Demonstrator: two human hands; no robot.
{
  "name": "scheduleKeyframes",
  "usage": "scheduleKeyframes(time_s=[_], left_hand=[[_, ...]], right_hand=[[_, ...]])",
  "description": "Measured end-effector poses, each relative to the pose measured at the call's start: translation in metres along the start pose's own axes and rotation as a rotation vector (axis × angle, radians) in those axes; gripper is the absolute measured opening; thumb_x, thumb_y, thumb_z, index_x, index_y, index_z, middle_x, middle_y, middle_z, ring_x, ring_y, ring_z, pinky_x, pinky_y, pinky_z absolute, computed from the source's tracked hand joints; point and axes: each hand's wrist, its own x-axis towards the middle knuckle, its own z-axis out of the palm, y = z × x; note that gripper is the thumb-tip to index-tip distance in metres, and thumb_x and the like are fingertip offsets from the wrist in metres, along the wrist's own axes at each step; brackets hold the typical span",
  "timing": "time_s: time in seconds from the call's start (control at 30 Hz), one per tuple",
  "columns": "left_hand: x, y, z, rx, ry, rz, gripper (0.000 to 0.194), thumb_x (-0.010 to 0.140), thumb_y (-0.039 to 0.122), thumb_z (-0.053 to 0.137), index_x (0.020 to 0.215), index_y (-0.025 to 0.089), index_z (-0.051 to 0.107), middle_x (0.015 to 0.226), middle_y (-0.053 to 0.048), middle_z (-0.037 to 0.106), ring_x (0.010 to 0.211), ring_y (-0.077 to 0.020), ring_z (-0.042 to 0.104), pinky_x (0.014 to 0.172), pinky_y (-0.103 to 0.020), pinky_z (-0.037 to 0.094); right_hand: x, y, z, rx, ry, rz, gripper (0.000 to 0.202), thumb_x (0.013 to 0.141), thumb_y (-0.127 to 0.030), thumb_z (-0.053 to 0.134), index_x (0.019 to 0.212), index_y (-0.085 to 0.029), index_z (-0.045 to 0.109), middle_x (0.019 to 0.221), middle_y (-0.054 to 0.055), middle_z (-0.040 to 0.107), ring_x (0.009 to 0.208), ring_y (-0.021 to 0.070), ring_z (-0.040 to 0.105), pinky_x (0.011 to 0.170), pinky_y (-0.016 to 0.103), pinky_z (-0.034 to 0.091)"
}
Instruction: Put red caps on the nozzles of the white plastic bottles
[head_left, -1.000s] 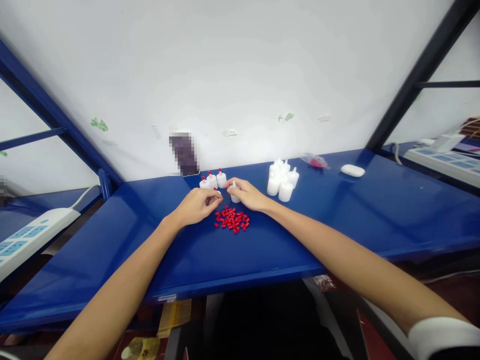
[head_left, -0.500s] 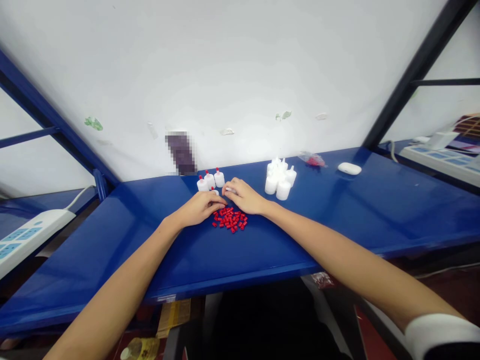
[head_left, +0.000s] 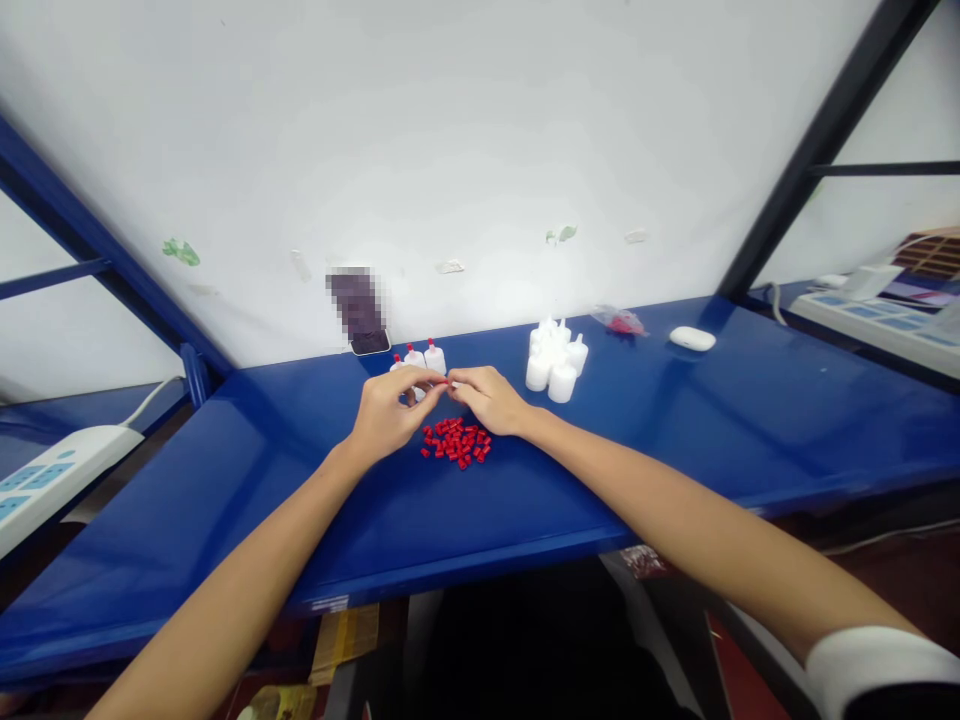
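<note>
My left hand (head_left: 391, 408) pinches a small red cap (head_left: 448, 381) between thumb and fingertips. Against it, my right hand (head_left: 489, 398) is closed around a white squeeze bottle, mostly hidden by the fingers. The two hands meet fingertip to fingertip above the blue table (head_left: 525, 490). Just in front of them lies a loose pile of red caps (head_left: 456, 443). Behind my left hand stand several white bottles with red caps (head_left: 434, 360), partly covered by that hand. To the right of my right hand, a cluster of uncapped white bottles (head_left: 561, 382) stands upright.
A phone-like object (head_left: 370, 343), partly blurred out, leans on the wall. At the back right lie a clear bag with red pieces (head_left: 625, 322) and a white rounded case (head_left: 692, 339). Power strips (head_left: 67, 470) sit at the left; blue frame posts flank the table.
My left hand has lifted from beside the cap pile to my right hand's fingertips, now with a red cap. My right hand has stayed nearly in place.
</note>
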Motion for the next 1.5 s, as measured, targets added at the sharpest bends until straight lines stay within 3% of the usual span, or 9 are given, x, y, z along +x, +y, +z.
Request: scheduleKeyframes(time_s=[0.1, 0.3, 0.53, 0.73, 0.97, 1.13, 1.23, 1.37, 1.5], left_hand=[[-0.001, 0.002, 0.003, 0.001, -0.018, 0.046, 0.012, 0.090, 0.024, 0.066, 0.094, 0.016, 0.074, 0.083, -0.003, 0.077, 0.065, -0.0105, 0.065, 0.061, -0.021, 0.051], [-0.001, 0.001, 0.003, 0.036, -0.065, 0.064, 0.013, 0.090, 0.021, 0.061, 0.093, 0.016, 0.073, 0.079, -0.002, 0.075, 0.063, -0.0101, 0.063, 0.061, -0.020, 0.050], [0.000, 0.001, 0.003, -0.024, -0.121, 0.067, 0.013, 0.089, 0.022, 0.061, 0.095, 0.016, 0.071, 0.080, -0.003, 0.071, 0.064, -0.0111, 0.059, 0.064, -0.023, 0.049], [-0.003, 0.000, 0.009, -0.084, -0.176, -0.011, 0.017, 0.092, 0.024, 0.057, 0.100, 0.015, 0.069, 0.073, -0.001, 0.064, 0.060, -0.0098, 0.053, 0.060, -0.022, 0.045], [-0.007, -0.006, 0.014, -0.092, -0.226, 0.006, 0.021, 0.096, 0.025, 0.054, 0.108, 0.015, 0.067, 0.083, -0.003, 0.069, 0.067, -0.0110, 0.057, 0.066, -0.022, 0.047], [-0.005, -0.008, 0.009, -0.065, -0.194, -0.049, 0.023, 0.099, 0.031, 0.050, 0.107, 0.016, 0.065, 0.083, -0.003, 0.069, 0.067, -0.0124, 0.059, 0.067, -0.023, 0.047], [-0.001, -0.013, 0.002, -0.044, -0.098, -0.131, 0.026, 0.100, 0.036, 0.049, 0.108, 0.017, 0.064, 0.073, 0.000, 0.065, 0.062, -0.0123, 0.058, 0.064, -0.023, 0.046], [0.000, -0.026, -0.006, 0.088, 0.004, -0.199, 0.029, 0.099, 0.038, 0.049, 0.111, 0.017, 0.065, 0.065, 0.003, 0.060, 0.056, -0.0120, 0.054, 0.060, -0.022, 0.042], [-0.002, -0.039, -0.007, 0.216, -0.078, -0.208, 0.032, 0.100, 0.039, 0.047, 0.114, 0.018, 0.067, 0.064, 0.002, 0.061, 0.055, -0.0125, 0.053, 0.060, -0.023, 0.039]], right_hand=[[-0.002, -0.003, -0.001, 0.006, 0.001, -0.016, 0.026, 0.092, -0.030, 0.038, 0.070, -0.020, 0.049, 0.069, 0.000, 0.055, 0.070, 0.0166, 0.050, 0.067, 0.028, 0.033], [-0.005, -0.006, -0.002, -0.105, -0.037, -0.058, 0.037, 0.099, -0.039, 0.038, 0.087, -0.018, 0.066, 0.086, 0.005, 0.067, 0.081, 0.0194, 0.058, 0.073, 0.029, 0.035], [-0.005, -0.010, -0.001, -0.099, -0.032, -0.002, 0.035, 0.095, -0.034, 0.044, 0.088, -0.018, 0.074, 0.071, 0.002, 0.064, 0.070, 0.0169, 0.056, 0.068, 0.028, 0.033], [-0.004, -0.012, 0.002, -0.127, 0.012, 0.029, 0.032, 0.089, -0.030, 0.044, 0.074, -0.018, 0.069, 0.063, 0.001, 0.058, 0.064, 0.0161, 0.052, 0.063, 0.029, 0.029], [-0.004, -0.014, 0.002, -0.132, 0.045, 0.010, 0.023, 0.088, -0.028, 0.042, 0.073, -0.020, 0.058, 0.066, 0.000, 0.057, 0.065, 0.0166, 0.051, 0.064, 0.028, 0.030], [-0.004, -0.011, 0.001, -0.108, 0.046, 0.043, 0.023, 0.095, -0.040, 0.043, 0.097, -0.023, 0.058, 0.071, -0.002, 0.059, 0.068, 0.0184, 0.054, 0.066, 0.028, 0.032], [-0.002, -0.005, -0.002, -0.063, 0.071, 0.116, 0.032, 0.099, -0.047, 0.038, 0.115, -0.026, 0.055, 0.072, -0.003, 0.061, 0.071, 0.0203, 0.057, 0.070, 0.029, 0.035], [0.000, 0.003, -0.004, -0.046, 0.127, 0.177, 0.029, 0.099, -0.045, 0.039, 0.113, -0.025, 0.056, 0.069, -0.003, 0.059, 0.069, 0.0201, 0.058, 0.070, 0.030, 0.037], [0.001, 0.004, -0.003, -0.071, 0.113, 0.161, 0.028, 0.099, -0.044, 0.041, 0.111, -0.025, 0.057, 0.069, -0.003, 0.059, 0.068, 0.0195, 0.057, 0.070, 0.030, 0.037]])
